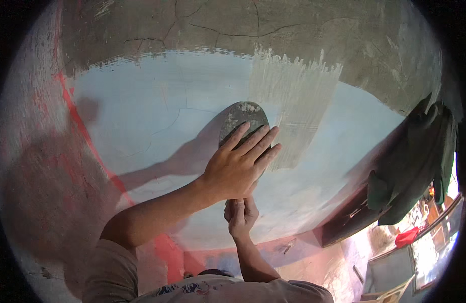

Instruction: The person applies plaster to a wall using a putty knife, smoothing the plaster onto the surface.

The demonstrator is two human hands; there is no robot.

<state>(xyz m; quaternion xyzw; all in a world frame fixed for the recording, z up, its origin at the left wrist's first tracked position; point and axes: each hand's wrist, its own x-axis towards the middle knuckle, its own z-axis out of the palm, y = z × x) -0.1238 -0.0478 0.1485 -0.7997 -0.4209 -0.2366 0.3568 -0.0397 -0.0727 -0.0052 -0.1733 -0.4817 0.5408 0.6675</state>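
Note:
A dark trowel (244, 112) with a rounded end lies against the pale blue wall (142, 96), smears of grey on its blade. My left hand (235, 166) presses flat on the back of the blade, its fingers stretched out and slightly apart. Just below it, my right hand (241, 217) is closed around the trowel's handle, which is mostly hidden by the fingers. A streaky greyish patch of filler (298, 108) covers the wall right beside the blade and reaches up past the blue edge.
Bare grey cement (218, 25) with cracks runs above the blue area. A red stripe (86, 134) marks the left corner. Dark cloth (420, 161) hangs at the right, near a red cloth (407, 237) and bright clutter.

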